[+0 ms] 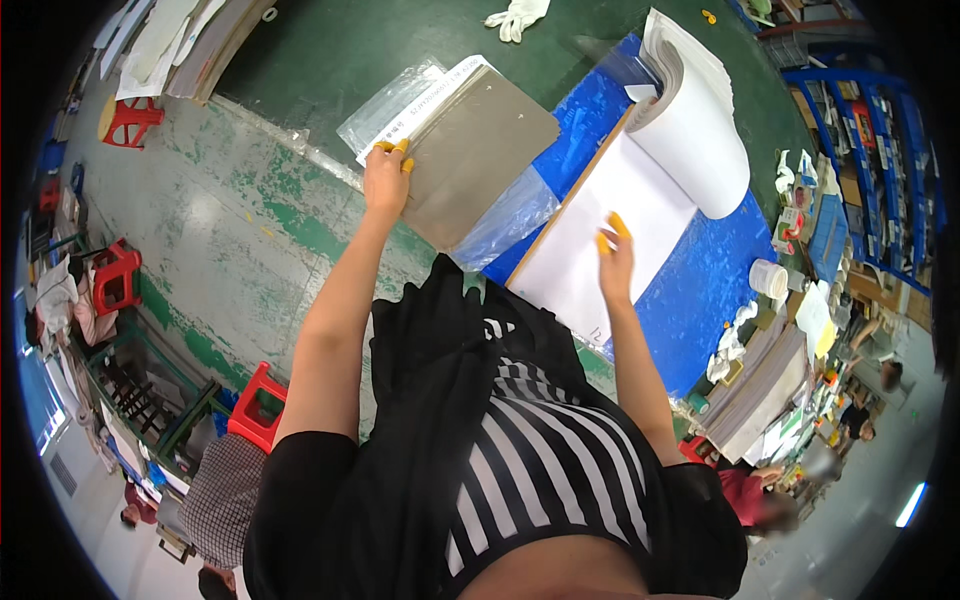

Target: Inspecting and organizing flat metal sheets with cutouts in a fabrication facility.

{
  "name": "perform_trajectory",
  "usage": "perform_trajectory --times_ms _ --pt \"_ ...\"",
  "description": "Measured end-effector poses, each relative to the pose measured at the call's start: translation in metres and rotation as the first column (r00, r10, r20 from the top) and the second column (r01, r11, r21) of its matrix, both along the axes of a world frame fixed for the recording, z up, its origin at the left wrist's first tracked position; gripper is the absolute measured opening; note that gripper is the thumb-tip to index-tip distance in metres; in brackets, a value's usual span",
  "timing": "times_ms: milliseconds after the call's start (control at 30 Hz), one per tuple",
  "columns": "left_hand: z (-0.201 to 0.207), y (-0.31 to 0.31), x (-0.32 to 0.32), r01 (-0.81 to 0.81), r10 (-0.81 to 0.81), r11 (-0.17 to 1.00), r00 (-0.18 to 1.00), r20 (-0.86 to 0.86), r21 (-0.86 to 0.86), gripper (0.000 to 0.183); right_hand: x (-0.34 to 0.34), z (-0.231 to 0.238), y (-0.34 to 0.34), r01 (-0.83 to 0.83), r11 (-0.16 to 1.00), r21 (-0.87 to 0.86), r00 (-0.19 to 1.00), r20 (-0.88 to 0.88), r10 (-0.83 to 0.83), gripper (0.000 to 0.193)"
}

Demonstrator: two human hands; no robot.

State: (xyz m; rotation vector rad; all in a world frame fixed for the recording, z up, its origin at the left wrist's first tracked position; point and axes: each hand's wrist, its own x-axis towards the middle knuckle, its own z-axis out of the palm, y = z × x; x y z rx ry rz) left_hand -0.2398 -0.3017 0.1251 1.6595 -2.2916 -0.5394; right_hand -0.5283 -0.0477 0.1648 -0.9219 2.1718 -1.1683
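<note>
Grey sheets (482,160) lay stacked on the green table (340,55), the left hand (386,182) at their left edge, whether pinching I could not tell, while to their right the right hand (616,262), loosely spread, was over white paper (640,180) on a blue mat (690,310).

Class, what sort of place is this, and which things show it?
Probably a workshop handling sheet material: large white sheets curled back, a stack of grey sheets, and loaded blue shelving at the right.

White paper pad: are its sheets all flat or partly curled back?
Partly curled back: the upper sheets arch over at the far end; the page beneath lies flat.
</note>
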Motion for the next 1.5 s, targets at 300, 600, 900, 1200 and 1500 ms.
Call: perform_trajectory --times_ms 300,600,900,1200,1500 --pt "0.002 0.012 -0.04 0.112 -0.129 0.98 0.987 -0.098 -0.166 0.031 -0.046 -0.026 0.113 0.34 0.867 0.364 0.8 -0.597 -0.063 0.029" --pt "0.03 0.07 -0.109 0.319 -0.353 0.935 0.88 -0.317 -0.156 0.019 -0.147 0.04 0.085 0.308 0.929 0.204 0.863 -0.472 -0.182 0.022" --pt "0.032 0.158 -0.194 0.587 -0.575 0.804 0.809 -0.126 0.097 0.064 -0.252 0.074 -0.011 0.562 0.637 -0.528 0.588 0.796 0.142 0.036" --pt "0.018 0.15 -0.178 0.434 -0.427 0.863 0.9 -0.087 0.259 0.058 -0.268 0.053 -0.021 0.684 0.427 -0.591 0.685 0.722 -0.098 0.042" --pt "-0.002 0.131 -0.129 0.432 0.003 0.664 0.815 -0.58 0.611 0.026 -0.081 -0.04 0.081 0.313 0.946 0.085 0.864 0.389 -0.321 0.027"
